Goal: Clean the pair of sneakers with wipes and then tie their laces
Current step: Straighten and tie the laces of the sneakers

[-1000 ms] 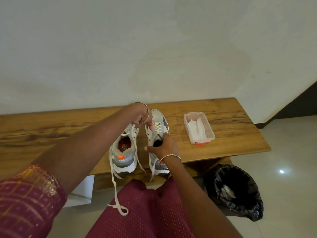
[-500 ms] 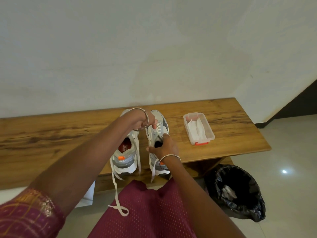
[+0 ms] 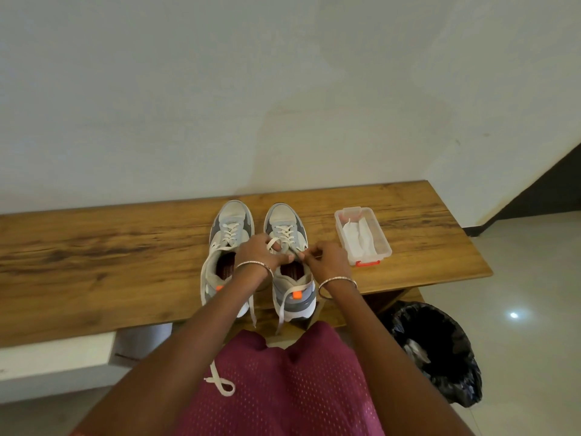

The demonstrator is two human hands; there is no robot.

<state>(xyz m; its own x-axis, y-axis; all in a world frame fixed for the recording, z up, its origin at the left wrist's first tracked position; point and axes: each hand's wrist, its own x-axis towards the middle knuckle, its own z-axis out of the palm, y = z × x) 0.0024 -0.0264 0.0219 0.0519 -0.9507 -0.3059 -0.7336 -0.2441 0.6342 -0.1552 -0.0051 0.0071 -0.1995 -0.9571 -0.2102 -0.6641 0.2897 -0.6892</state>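
Note:
Two grey-and-white sneakers stand side by side on the wooden bench (image 3: 94, 265), toes toward the wall. The left sneaker (image 3: 231, 226) has loose laces that hang over the bench's front edge onto my lap. Over the tongue of the right sneaker (image 3: 284, 221), my left hand (image 3: 259, 251) holds a loop of its white lace (image 3: 273, 243) round a finger. My right hand (image 3: 325, 259) pinches the same lace just beside it. Another lace end (image 3: 283, 306) hangs past the right sneaker's heel.
A clear plastic box of wipes (image 3: 363, 236) with an orange clasp sits on the bench right of the sneakers. A bin lined with a black bag (image 3: 437, 350) stands on the tiled floor at the right. A white box (image 3: 143, 341) lies under the bench.
My left hand has let go of the left sneaker's lace and dropped to the right sneaker. My right hand has shifted right and pinched that sneaker's lace. The camera has tilted so both shoes show fully.

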